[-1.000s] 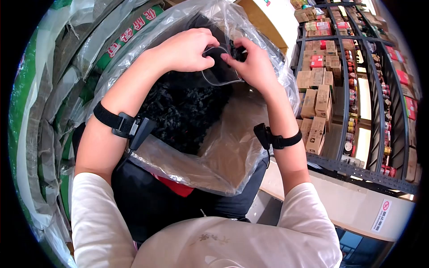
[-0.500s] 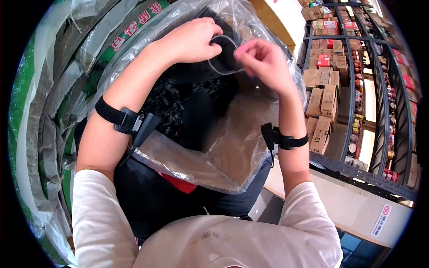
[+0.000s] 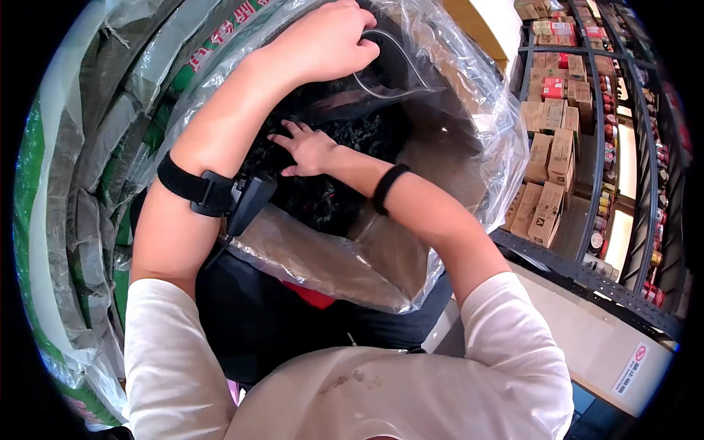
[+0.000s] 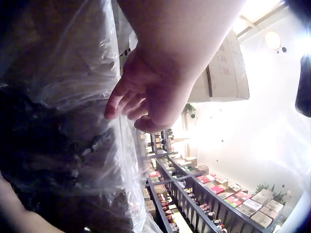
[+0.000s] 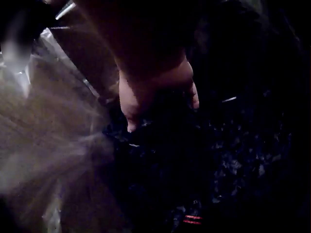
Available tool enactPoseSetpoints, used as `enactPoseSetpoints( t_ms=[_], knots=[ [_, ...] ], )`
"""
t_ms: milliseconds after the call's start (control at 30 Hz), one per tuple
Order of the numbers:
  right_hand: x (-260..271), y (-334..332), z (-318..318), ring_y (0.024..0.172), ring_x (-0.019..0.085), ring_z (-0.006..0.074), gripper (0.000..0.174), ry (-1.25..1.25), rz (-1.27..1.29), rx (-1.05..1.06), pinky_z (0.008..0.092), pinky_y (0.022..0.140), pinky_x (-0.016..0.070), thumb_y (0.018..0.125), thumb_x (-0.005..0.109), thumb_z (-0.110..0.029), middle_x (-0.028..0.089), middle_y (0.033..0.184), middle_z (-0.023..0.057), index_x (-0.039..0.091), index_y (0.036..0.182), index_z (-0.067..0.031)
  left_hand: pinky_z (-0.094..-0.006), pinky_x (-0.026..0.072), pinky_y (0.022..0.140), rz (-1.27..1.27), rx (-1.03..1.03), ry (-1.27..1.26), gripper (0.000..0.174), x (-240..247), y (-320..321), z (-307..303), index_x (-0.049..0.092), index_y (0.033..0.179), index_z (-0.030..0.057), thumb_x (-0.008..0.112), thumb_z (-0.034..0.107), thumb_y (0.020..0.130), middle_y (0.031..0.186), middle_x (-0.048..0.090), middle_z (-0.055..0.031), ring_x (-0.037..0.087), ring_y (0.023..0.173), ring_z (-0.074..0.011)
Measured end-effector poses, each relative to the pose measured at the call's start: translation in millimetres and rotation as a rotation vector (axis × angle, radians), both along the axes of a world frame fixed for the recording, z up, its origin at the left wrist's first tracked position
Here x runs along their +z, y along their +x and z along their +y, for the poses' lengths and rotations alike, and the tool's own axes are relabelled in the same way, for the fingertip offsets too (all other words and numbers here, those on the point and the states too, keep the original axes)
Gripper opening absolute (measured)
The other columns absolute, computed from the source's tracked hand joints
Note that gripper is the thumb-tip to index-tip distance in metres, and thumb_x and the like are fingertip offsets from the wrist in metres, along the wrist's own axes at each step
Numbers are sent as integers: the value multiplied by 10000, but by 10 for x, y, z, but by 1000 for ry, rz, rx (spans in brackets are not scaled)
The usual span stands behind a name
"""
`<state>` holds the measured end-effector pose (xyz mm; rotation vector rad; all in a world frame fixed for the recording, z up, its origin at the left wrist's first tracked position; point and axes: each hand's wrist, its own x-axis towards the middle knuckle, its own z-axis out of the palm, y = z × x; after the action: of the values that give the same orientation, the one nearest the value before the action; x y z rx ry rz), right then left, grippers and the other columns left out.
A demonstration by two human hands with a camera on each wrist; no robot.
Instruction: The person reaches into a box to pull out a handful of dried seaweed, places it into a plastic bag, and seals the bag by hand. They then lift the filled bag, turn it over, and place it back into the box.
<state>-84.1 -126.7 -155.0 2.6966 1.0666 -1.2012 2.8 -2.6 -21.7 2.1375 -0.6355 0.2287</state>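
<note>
My left hand (image 3: 323, 45) pinches the rim of a small clear plastic bag (image 3: 392, 70), its mouth hanging open toward the right. Below it, a heap of black, crinkled dried flakes (image 3: 323, 205) fills a large clear plastic liner (image 3: 484, 158). Fingers spread, my right hand (image 3: 312, 152) reaches down at the heap and holds nothing visible. The dim right wrist view has the right hand (image 5: 155, 94) with its fingertips at the dark flakes. In the left wrist view the left hand (image 4: 146, 97) shows thumb and fingers close to the plastic.
Brown cardboard wall (image 3: 440, 55) shows through the liner. Large green-and-white sacks (image 3: 81, 220) are stacked along the left. To the right stand shelves (image 3: 579, 125) with cardboard boxes (image 3: 546, 213) and jars. A red patch (image 3: 308, 295) lies below the liner's near edge.
My right hand has let go of the bag's rim and moved down and left to the black flakes, its fingers spreading. The left hand keeps the bag and has risen slightly.
</note>
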Motion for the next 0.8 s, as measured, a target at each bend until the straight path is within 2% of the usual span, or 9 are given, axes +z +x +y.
enactPoseSetpoints(
  t_ms=[100, 233, 400, 500, 533, 633, 700, 767, 800],
  knots=[
    [-220, -87, 82, 1424, 237, 451, 944, -126, 36, -91, 530, 1065, 404, 815, 682, -582, 42, 1598, 219, 207, 1549, -225, -424, 468, 921, 14, -83, -19, 321, 119, -22, 42, 652, 999, -63, 569, 184, 812, 1014, 616, -254, 584, 1016, -394],
    [-345, -398, 41, 1431, 215, 455, 951, -130, -1, -115, 507, 1056, 429, 816, 697, -561, -45, 1600, 217, 190, 1554, -238, -414, 469, 918, 16, -97, -22, 310, 123, -32, 42, 659, 1004, -52, 573, 177, 814, 994, 615, -239, 585, 1007, -379],
    [-520, -635, -144, 1440, 167, 457, 837, -192, 72, -199, 504, 1074, 417, 830, 758, -329, 8, 1593, 223, 280, 1509, -222, -418, 468, 918, 59, -127, 37, 299, 191, -32, 49, 659, 985, -53, 570, 177, 817, 987, 612, -239, 583, 1000, -382],
    [-350, -526, -13, 1442, 149, 470, 852, -236, -9, -212, 515, 1084, 404, 843, 746, -322, -19, 1596, 224, 246, 1529, -241, -419, 466, 919, 58, -127, 10, 297, 175, -35, 52, 660, 983, -52, 569, 178, 819, 992, 611, -238, 582, 1001, -383],
    [-511, -546, -36, 1414, 165, 524, 876, -176, -143, -201, 548, 1058, 417, 720, 823, -333, 50, 1578, 247, 383, 1475, -267, -419, 466, 920, 53, -129, 13, 298, 181, -45, 41, 660, 986, -50, 568, 179, 819, 996, 611, -237, 581, 1003, -384],
    [-697, -501, -38, 1412, 166, 533, 903, -193, -16, -212, 550, 1056, 420, 726, 822, -326, 31, 1582, 248, 349, 1494, -287, -418, 465, 922, 37, -98, -13, 297, 174, -58, 39, 663, 990, -43, 568, 180, 817, 1005, 610, -235, 581, 1006, -382],
    [-679, -615, -94, 1399, 220, 516, 826, -137, -31, -254, 519, 1048, 440, 743, 799, -258, 77, 1572, 262, 401, 1466, -275, -416, 464, 925, 65, -118, 8, 304, 188, -47, 51, 662, 1000, -43, 569, 181, 816, 1010, 610, -233, 582, 1011, -377],
    [-668, -654, -184, 1414, 242, 474, 697, -96, -3, -210, 486, 1018, 484, 861, 657, -106, 93, 1586, 246, 380, 1487, -235, -414, 465, 925, 63, -121, 40, 312, 168, -24, 47, 660, 1010, -45, 571, 181, 814, 1010, 610, -231, 583, 1014, -375],
    [-626, -685, -259, 1360, 336, 474, 619, 2, -48, -248, 476, 1021, 477, 831, 614, -24, 204, 1548, 260, 493, 1407, -212, -414, 465, 925, 59, -118, 35, 312, 163, -13, 44, 660, 1010, -45, 571, 181, 814, 1010, 610, -231, 583, 1014, -375]
  ],
)
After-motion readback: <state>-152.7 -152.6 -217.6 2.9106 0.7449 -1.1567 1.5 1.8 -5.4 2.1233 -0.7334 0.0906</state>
